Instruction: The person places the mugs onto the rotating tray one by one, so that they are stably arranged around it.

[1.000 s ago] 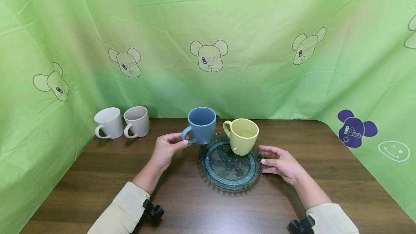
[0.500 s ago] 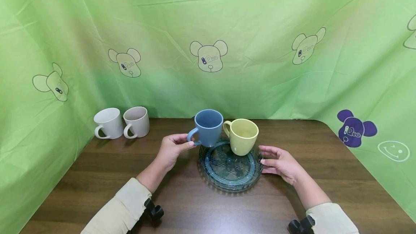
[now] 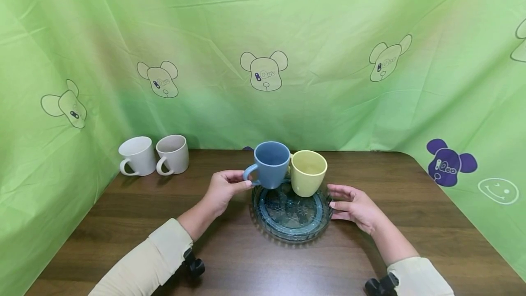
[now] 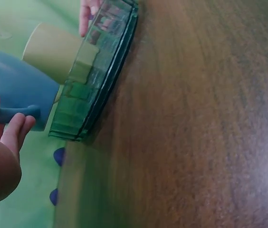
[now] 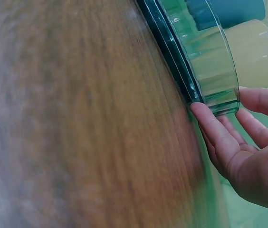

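My left hand [image 3: 223, 191] pinches the handle of a blue mug [image 3: 271, 166] between thumb and fingers. The mug is upright, its base near rim height over the back left of a round see-through blue-green tray [image 3: 293, 237]. A yellow mug [image 3: 308, 175] stands inside that tray at the back, just right of the blue one, which hides most of its handle. Against the tray's right side lies my right hand [image 3: 355, 207], its extended fingers touching the wall. In the right wrist view the thumb is by the rim and a finger [image 5: 217, 130] reaches the tray's base.
A white mug [image 3: 139, 155] and a greyish mug [image 3: 172, 154] stand side by side at the back left of the brown wooden table [image 3: 230, 259]. Green printed cloth [image 3: 205, 118] hangs behind and along both sides.
The left hand has carried the blue mug rightward and slightly toward the person, over the tray and close to the yellow mug. The right hand and the tray have stayed put.
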The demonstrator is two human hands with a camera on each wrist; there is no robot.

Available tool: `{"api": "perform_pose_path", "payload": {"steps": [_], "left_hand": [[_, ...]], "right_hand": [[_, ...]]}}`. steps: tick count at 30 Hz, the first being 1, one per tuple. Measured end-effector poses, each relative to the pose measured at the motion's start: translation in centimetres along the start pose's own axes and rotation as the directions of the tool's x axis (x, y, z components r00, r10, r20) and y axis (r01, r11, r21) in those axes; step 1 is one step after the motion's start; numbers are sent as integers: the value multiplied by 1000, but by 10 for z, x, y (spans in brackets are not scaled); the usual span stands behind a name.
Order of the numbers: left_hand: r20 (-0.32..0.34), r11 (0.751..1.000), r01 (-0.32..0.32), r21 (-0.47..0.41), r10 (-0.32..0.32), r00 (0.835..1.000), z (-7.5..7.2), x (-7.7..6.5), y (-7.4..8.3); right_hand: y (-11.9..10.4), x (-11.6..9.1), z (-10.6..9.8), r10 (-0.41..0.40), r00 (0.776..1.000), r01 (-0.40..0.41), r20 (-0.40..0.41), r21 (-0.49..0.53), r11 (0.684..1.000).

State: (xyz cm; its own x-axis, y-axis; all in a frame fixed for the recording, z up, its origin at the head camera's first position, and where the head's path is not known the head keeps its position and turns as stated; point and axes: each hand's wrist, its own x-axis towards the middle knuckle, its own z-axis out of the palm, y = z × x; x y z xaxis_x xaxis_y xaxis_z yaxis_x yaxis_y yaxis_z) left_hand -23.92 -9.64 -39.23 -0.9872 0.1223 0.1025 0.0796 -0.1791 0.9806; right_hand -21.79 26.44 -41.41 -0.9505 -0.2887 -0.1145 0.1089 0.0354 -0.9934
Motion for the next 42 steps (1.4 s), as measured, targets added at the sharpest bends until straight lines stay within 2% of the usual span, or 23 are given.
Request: {"api": "perform_pose_path", "payload": {"steps": [6, 16, 22, 25, 28, 30, 35, 42], "left_hand": [[-15, 999, 42, -3, -42, 999, 5, 0, -7], [-19, 998, 47, 38, -46, 999, 11, 0, -15], [-3, 995, 58, 81, -58, 998, 11, 2, -20], [0, 978, 52, 201, -53, 999, 11, 3, -19], [-8, 942, 48, 332, -48, 999, 12, 3, -16], [-14, 920, 41, 389, -38, 999, 12, 3, -15], [-13, 907, 16, 421, -11, 1000, 13, 5, -14], [-11, 914, 20, 405, -18, 1000, 12, 5, -16]], "right_hand": [[0, 0, 1, 4, 1000, -4, -4, 1, 1000], [5, 1, -4, -32, 999, 31, 37, 17, 999], [1, -1, 0, -16, 1000, 16, 8, 12, 1000], [1, -1, 1, -9, 1000, 9, 0, 15, 1000], [1, -2, 2, -8, 1000, 8, 3, 24, 1000], [1, -2, 2, -10, 1000, 10, 6, 26, 1000], [1, -4, 2, -18, 1000, 18, 7, 27, 999], [4, -3, 2, -16, 1000, 16, 4, 41, 999]]}}
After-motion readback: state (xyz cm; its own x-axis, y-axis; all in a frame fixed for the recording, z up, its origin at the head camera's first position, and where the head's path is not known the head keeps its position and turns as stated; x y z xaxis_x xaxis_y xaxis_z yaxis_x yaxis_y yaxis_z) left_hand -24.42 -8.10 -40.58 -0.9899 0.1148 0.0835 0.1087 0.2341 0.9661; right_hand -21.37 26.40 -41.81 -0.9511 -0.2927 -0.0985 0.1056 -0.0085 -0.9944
